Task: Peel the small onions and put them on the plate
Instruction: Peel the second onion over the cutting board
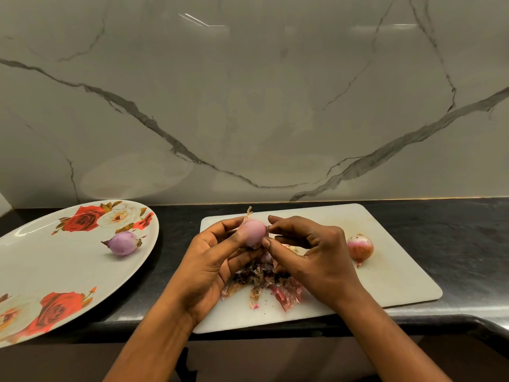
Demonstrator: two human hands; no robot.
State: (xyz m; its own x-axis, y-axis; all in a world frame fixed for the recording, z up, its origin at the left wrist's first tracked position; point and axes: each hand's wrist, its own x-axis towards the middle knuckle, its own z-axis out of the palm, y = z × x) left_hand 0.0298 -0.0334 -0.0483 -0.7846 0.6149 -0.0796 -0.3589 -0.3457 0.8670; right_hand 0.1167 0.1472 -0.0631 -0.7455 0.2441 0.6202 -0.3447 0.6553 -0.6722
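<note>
Wall [248, 92]: pale marble with dark grey veins, rising straight behind the worktop.
Counter [454, 244]: black stone with a rounded front edge; it bears the plate on the left and the board in the middle.
Board [385, 277]: white, rectangular with rounded corners, lying flat and slightly askew on the counter.
Plate [49, 257]: large, white, printed with red and cream roses, left of the board and apart from it; its near rim hangs past the counter edge.
Plate onion [122, 243]: peeled, purple, lying on its side on the right part of the plate.
Held onion [254, 232]: pink and mostly bare, with a dry tuft at the top, held above the board's far left part between both hands.
Left hand [209, 266]: palm turned inward, thumb and fingers curled round the held onion's left side, gripping it.
Right hand [316, 255]: fingers bent, thumb and forefinger tips drawn together, pinching at the held onion's right side.
Board onion [360, 248]: pink and white with a dry papery top, resting on the board just right of the right hand.
Peels [264, 288]: a loose heap of brown and reddish skins on the board, beneath the hands.
</note>
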